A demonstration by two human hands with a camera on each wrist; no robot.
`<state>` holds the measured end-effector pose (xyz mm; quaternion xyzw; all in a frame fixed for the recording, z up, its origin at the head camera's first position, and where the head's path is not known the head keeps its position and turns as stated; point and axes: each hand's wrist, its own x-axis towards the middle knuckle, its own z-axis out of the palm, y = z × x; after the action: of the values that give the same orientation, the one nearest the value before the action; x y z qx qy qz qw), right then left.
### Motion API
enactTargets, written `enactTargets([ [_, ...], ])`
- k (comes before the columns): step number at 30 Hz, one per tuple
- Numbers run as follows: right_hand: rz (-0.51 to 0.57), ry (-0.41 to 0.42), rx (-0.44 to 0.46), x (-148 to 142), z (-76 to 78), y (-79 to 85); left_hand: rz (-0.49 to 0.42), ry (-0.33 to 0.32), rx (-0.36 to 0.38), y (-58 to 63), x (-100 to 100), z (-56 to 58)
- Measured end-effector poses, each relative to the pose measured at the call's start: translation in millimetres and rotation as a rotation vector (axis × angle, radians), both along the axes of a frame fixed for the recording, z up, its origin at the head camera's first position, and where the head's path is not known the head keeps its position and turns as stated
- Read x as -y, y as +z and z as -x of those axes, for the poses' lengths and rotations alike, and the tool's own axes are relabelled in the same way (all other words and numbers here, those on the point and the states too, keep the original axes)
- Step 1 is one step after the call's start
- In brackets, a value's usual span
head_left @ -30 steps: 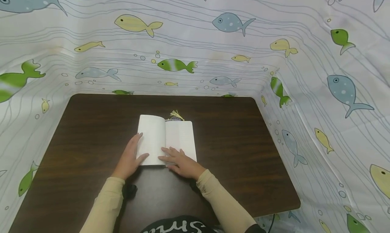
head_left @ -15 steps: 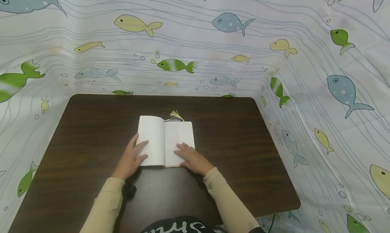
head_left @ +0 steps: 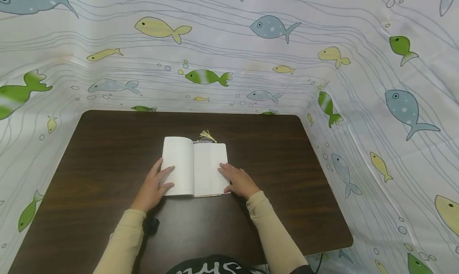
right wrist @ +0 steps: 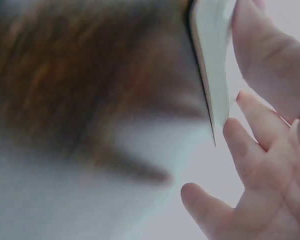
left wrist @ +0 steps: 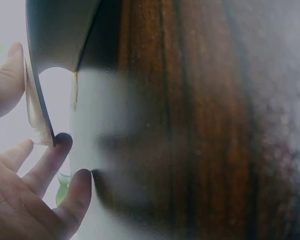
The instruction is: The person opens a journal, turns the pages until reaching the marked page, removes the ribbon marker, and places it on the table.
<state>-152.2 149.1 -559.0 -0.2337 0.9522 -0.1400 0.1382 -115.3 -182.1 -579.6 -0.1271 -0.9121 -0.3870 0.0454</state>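
Note:
A notebook (head_left: 209,162) lies spread flat on the table in the head view, its pages pale and faintly lined. From its top edge sticks a yellow tassel (head_left: 206,136). My left hand (head_left: 150,191) rests at the left page's outer edge, with thumb and a finger on the paper. In the left wrist view, fingers (left wrist: 54,162) of that hand lie by the dark cover's corner. My right hand (head_left: 241,181) touches the right page's outer edge with extended fingers. In the right wrist view, its fingers (right wrist: 242,145) are spread around the edge of the pages.
The dark wooden table (head_left: 287,210) has rounded corners. A white curtain (head_left: 222,51) printed with fish surrounds its back and sides. A black cable (head_left: 318,263) hangs by the front right edge. Dark clothing with white lettering (head_left: 211,266) shows at the bottom.
My right hand has slid across the right page, away from the centre fold to its outer edge. The left hand stays at the left edge, one finger moved onto the page.

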Motion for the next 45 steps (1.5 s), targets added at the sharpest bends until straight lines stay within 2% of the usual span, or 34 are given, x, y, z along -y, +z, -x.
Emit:
enactTargets([
  [8,-0.036,0.039,-0.11,0.9,2.8,-3.5,0.018,0.011,0.034,2.4,-0.6,0.6],
  [14,-0.033,0.024,-0.166,2.3,3.0,-4.9,0.03,0.011,0.054,1.2,-1.5,-0.4],
  [19,-0.027,0.0,-0.179,4.4,3.1,-5.9,0.037,0.013,0.057,0.8,-1.7,-0.6],
  [25,0.037,-0.021,-0.154,6.6,1.9,-6.0,0.042,0.017,0.066,1.8,-2.2,-1.0],
  [29,0.092,-0.076,-0.155,9.7,0.2,-3.4,0.047,0.013,0.072,2.2,-1.9,-3.0],
  [34,0.225,-0.142,-0.19,19.1,0.6,3.2,0.044,0.012,0.078,2.1,-1.7,-3.9],
  [36,0.286,-0.137,-0.174,23.7,0.8,5.8,0.043,0.014,0.072,2.1,-1.4,-3.4],
  [39,0.373,-0.106,-0.085,31.3,-0.9,9.6,0.048,0.013,0.069,2.2,-0.3,-2.8],
  [43,0.423,0.008,0.027,43.0,-5.7,12.3,0.051,0.009,0.071,2.6,0.2,-2.3],
  [45,0.402,0.071,0.045,49.4,-8.6,12.8,0.056,0.008,0.076,2.6,0.3,-2.1],
])
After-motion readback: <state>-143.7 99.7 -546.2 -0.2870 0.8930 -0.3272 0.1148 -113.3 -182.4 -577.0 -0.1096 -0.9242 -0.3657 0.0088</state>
